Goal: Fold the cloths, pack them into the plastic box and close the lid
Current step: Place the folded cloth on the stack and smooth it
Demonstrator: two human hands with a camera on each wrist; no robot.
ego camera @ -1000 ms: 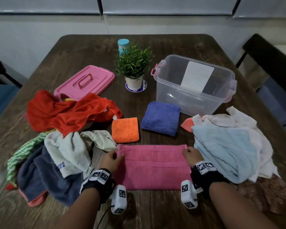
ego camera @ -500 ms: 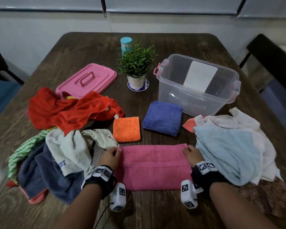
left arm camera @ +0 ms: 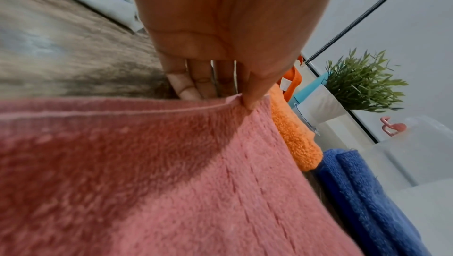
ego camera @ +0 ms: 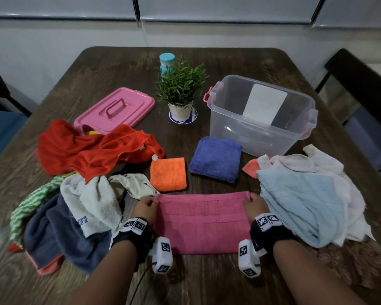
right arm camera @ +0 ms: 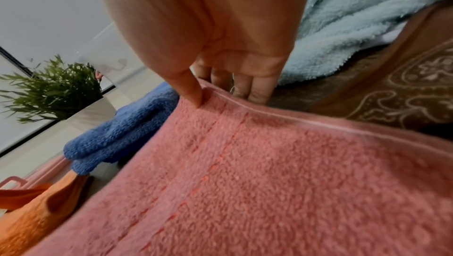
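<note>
While the pink towel [ego camera: 201,223] lies flat on the table [ego camera: 207,280] just in front of the person, the left hand [ego camera: 144,209] pinches its far left corner between thumb and fingers and the right hand [ego camera: 254,205] pinches the far right corner the same way. Both grips take only the very edge of the hem, so a corner could slip out if either hand pulls harder than the other, leaving the fold skewed. Loose piles crowd both sides: a white towel [ego camera: 92,201] touches the left hand's side and a light blue towel [ego camera: 299,205] lies against the right, so a wide sweep could drag one into the fold. Beyond, the folded orange cloth [ego camera: 168,173] and blue cloth [ego camera: 216,158] wait near the clear box [ego camera: 260,135], its pink lid [ego camera: 117,108] well apart on the left.
</note>
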